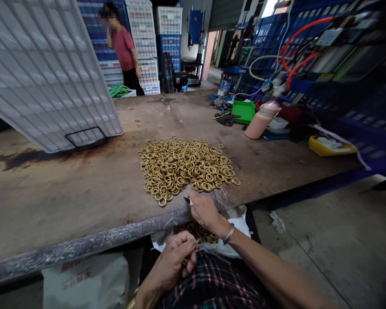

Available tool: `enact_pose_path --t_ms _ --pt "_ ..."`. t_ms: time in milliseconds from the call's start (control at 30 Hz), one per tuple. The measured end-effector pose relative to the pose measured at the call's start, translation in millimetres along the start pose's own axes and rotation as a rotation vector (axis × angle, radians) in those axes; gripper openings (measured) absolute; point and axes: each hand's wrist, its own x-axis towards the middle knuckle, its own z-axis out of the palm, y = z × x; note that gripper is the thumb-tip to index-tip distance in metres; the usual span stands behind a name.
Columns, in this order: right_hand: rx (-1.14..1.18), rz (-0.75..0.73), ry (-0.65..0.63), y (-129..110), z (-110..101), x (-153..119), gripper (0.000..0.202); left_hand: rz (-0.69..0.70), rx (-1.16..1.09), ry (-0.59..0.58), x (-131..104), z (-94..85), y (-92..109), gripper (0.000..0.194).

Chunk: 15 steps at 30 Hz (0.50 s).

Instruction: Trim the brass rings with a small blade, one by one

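We find the left hand [176, 257] nearest us, closed on a small piece [197, 242], possibly a ring. The right hand [206, 211], gripping a dark-tipped tool [187, 200], is nearer the ring pile [186, 165], just short of its near edge. The pile lies ahead of both hands, longer from left to right. Beyond its right end we note a bottle [260, 122].

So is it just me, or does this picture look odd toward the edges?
In the head view, the white crate at left looks stretched, probably by a wide lens; the blue lattice at right is dim and smeared; bright light glares at the upper right; the gold rings mid-picture look fairly crisp.
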Motion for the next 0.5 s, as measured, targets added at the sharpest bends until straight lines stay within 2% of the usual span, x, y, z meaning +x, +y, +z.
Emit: enact_pose_path --t_ms 67,167,233,333,500 --pt "0.050 -0.009 0.088 0.7 0.8 9.9 0.026 -0.140 -0.231 0.017 8.8 -4.6 -7.3 0.020" --pt "0.092 0.010 0.208 -1.1 2.8 25.5 0.031 -0.233 -0.431 0.161 25.8 -13.9 -16.3 0.012" --pt "0.081 0.019 0.232 -2.6 2.8 33.8 0.032 -0.278 -0.496 0.271 34.9 -17.8 -21.3 0.010" --pt "0.029 0.019 0.175 -4.5 0.7 40.0 0.028 -0.264 -0.574 0.363 43.2 -19.0 -27.2 0.008" --pt "-0.035 0.025 0.121 -5.7 1.2 39.9 0.028 -0.170 -0.606 0.399 49.2 -18.3 -31.3 0.010"
